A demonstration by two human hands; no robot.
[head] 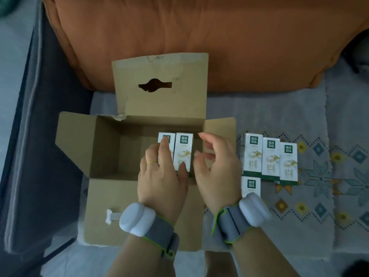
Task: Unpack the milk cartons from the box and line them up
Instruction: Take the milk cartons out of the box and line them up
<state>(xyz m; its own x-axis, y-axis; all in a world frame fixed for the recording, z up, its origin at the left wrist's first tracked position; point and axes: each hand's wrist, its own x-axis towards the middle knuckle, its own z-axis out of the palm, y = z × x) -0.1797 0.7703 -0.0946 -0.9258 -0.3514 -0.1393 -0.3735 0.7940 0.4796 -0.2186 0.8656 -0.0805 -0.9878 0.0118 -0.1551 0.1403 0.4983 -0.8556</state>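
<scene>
Cartons came to six in the head view, though not all showed fully. Two stood upright inside the cardboard box [107,148], toward its right end: the left carton in the box [167,141] was largely covered by the left hand [161,176], and the right carton in the box [183,152] had its lower edge hidden behind that hand's thumb. Whether more sat deeper in the box could not be told, since both hands blocked the near right corner.

Outside, on the patterned cloth [319,196] just right of the box, three cartons stood side by side in a row [269,156] — faces legible, bases partly overlapping. A fourth carton outside [250,185] stood nearer the camera, its lower half cut off by the wrist band on the right arm.

The left hand lay over the two boxed cartons, fingers spread and touching the left one, thumb against the right one's base; it was not closed around either. The right hand [217,168] hovered above the box's right wall, fingers loosely curled and parted, holding nothing.

Four box flaps were open. The far one, with a handle cutout, stood up against an orange cushion [199,37]. Each wrist wore one grey band with a white pod — two in all.
</scene>
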